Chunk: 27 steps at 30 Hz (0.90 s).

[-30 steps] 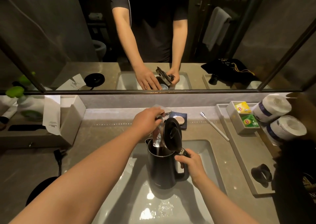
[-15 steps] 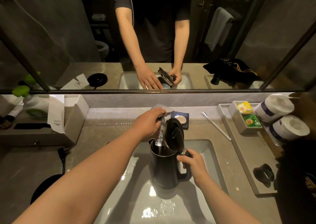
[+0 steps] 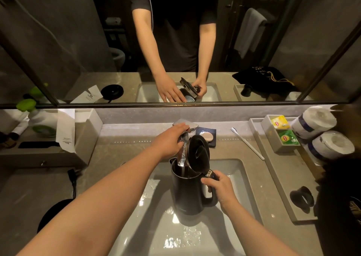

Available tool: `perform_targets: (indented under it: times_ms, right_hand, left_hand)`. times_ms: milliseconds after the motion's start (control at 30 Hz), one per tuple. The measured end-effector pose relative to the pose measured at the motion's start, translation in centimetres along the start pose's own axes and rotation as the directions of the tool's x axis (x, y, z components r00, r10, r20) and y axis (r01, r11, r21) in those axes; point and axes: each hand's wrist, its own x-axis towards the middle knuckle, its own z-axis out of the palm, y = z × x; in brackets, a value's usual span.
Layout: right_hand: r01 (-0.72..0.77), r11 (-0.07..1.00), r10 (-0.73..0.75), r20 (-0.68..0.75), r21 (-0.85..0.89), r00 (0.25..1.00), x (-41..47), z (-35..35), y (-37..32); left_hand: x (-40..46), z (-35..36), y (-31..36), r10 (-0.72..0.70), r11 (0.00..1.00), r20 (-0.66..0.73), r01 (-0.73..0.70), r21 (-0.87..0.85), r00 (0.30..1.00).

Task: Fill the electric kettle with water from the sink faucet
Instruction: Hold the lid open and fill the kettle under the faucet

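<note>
Both your hands stay put, right hand (image 3: 221, 189) gripping the kettle (image 3: 190, 191), left hand (image 3: 169, 141) wrapped on the faucet (image 3: 184, 136), water now running in.

- Black electric kettle (image 3: 190, 191) held upright over the white sink (image 3: 237, 174), lid (image 3: 198, 152) hinged open and standing up at its 12 o'clock.
- Right hand (image 3: 221, 189) wrapped around the kettle handle at its 3 o'clock.
- Left hand (image 3: 169, 140) resting on the chrome faucet (image 3: 184, 138) lever, at 11 o'clock from the kettle.
- Faucet spout angled down into the kettle mouth; thin water stream visible inside.
- Soap dish (image 3: 207, 136) just behind the lid, toothbrush (image 3: 247, 143) at 2 o'clock.
- Tea bags (image 3: 284, 130) and two paper rolls (image 3: 322, 132) far right on a grey tray (image 3: 283, 177).
- Kettle base (image 3: 52, 212) at 9 o'clock on the counter.
</note>
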Motion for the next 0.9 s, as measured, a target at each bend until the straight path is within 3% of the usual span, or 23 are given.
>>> perform_targets:
  times_ms: [900]
  right_hand:
    - [-0.015, 1.0, 0.015, -0.013, -0.001, 1.0, 0.2, 0.17, 0.48]
  left_hand:
    - [-0.61, -0.28, 0.43, -0.03, 0.999, 0.023, 0.03, 0.011, 0.999]
